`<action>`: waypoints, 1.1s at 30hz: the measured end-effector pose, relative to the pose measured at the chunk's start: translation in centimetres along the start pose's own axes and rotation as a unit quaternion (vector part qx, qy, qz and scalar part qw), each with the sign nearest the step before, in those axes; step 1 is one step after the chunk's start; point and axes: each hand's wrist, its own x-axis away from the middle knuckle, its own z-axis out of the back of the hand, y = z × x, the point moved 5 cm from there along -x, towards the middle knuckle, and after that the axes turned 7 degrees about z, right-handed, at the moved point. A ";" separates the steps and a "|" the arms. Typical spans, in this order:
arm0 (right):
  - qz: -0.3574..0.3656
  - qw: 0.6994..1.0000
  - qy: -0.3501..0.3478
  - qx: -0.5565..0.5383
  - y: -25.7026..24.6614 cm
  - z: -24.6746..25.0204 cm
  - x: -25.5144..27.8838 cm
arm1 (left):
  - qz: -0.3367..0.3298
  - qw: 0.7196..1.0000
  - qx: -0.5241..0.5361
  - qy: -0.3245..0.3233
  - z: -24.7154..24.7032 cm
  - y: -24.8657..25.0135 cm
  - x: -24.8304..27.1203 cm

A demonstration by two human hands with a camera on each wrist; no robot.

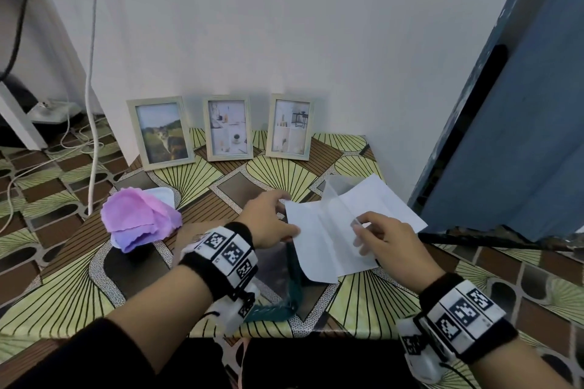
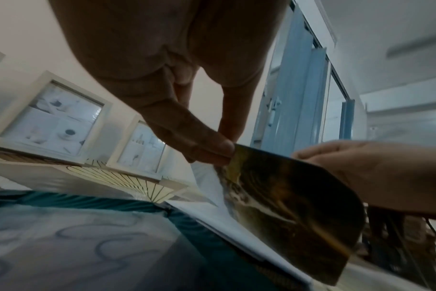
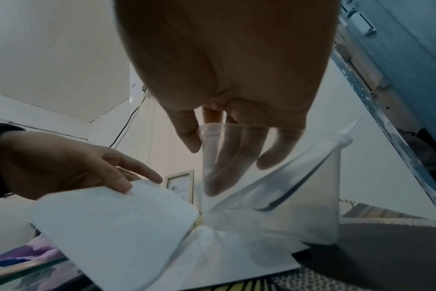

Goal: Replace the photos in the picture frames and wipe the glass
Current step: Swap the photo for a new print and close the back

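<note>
Centrally, the patterned counter (image 1: pixel 79 294) carries everything, its far edge against a white wall. Three light picture frames (image 1: pixel 227 128) stand upright along that far edge, side by side and apart, each with a photo in it. A blue door (image 1: pixel 521 136) stands just beyond the right edge. A purple cloth (image 1: pixel 139 218) lies crumpled near the left edge, well apart from the hands. A dark teal frame (image 1: pixel 294 287) lies flat near the front edge, partly under the white sheets (image 1: pixel 388 202) spread toward the right edge.

The left hand (image 1: pixel 268 221) pinches a photo (image 2: pixel 294 206) between thumb and fingers (image 2: pixel 211 145) at its corner; the photo's printed face turns downward, its white back up. The right hand (image 1: pixel 388 240) holds a clear plastic sleeve (image 3: pixel 274 187), thumb outside and fingers (image 3: pixel 236 157) curled inside its open mouth.

The step in hand appears to be parting a fresh photo from its sleeve. It is best done by keeping the sleeve mouth spread and drawing the photo by its corner only, so that no prints mark the face. The loose sheets cover part of the flat frame and would likely need shifting before loading; the cloth lies within reach for the glass.
</note>
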 end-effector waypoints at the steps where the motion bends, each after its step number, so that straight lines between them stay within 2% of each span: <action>1: 0.003 1.000 -0.006 0.002 0.0 -0.1 0.1 | 0.012 1.000 -0.014 -0.006 -0.5 0.1 -0.4; 10: 0.028 0.997 -0.027 0.065 -0.2 -1.0 0.5 | 0.065 0.992 -0.099 -0.037 -3.7 1.7 -3.3; 16: 0.044 0.990 -0.041 0.128 -0.5 -1.4 0.8 | 0.015 0.965 -0.259 -0.047 -4.8 1.8 -3.2; 21: 0.087 0.983 -0.046 0.153 -1.3 -1.3 0.9 | 0.026 0.982 -0.166 -0.081 -3.3 2.1 -2.4; 23: 0.110 0.979 -0.009 0.169 -1.7 -0.4 0.7 | 0.005 0.993 -0.105 -0.054 -2.3 2.4 -1.6; 25: 0.118 0.962 0.050 0.241 -2.0 1.2 0.1 | -0.034 0.997 -0.062 -0.025 -2.0 2.7 -0.3; 27: 0.092 0.936 0.092 0.328 -1.8 3.0 -0.7 | -0.086 0.996 -0.012 -0.026 -2.6 3.4 1.3; 28: 0.065 0.927 0.092 0.358 -1.4 3.7 -1.3 | -0.104 0.994 0.017 -0.033 -3.2 3.5 1.7; 31: -0.019 0.917 0.045 0.397 0.3 4.9 -2.9 | -0.110 0.992 0.059 -0.031 -4.6 3.5 1.8; 33: -0.050 0.925 0.012 0.377 1.4 5.1 -3.7 | -0.106 0.992 0.068 -0.024 -5.4 3.3 1.5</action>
